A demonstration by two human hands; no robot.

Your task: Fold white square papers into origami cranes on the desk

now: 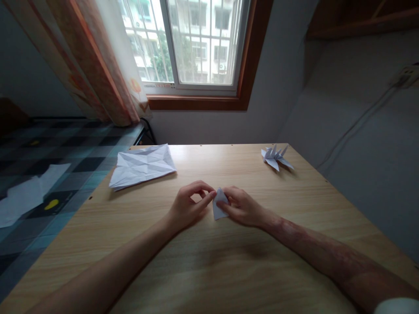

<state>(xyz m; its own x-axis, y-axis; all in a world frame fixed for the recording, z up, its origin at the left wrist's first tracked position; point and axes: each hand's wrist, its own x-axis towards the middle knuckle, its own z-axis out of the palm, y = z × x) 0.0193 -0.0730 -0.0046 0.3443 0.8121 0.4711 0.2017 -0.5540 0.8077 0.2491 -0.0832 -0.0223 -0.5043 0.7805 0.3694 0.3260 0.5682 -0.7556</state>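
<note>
A small folded piece of white paper (219, 205) rests on the wooden table (209, 261) at its middle. My left hand (188, 205) pinches the paper's left edge with curled fingers. My right hand (240, 207) grips the paper's right side, thumb and fingers closed on it. Both hands sit low on the tabletop, touching each other through the paper.
A creased, unfolded white sheet (142, 165) lies at the table's far left. A finished folded paper figure (275, 157) sits at the far right. Left of the table is a checked bed cover with a white paper (26, 194) on it. A window and curtain stand behind.
</note>
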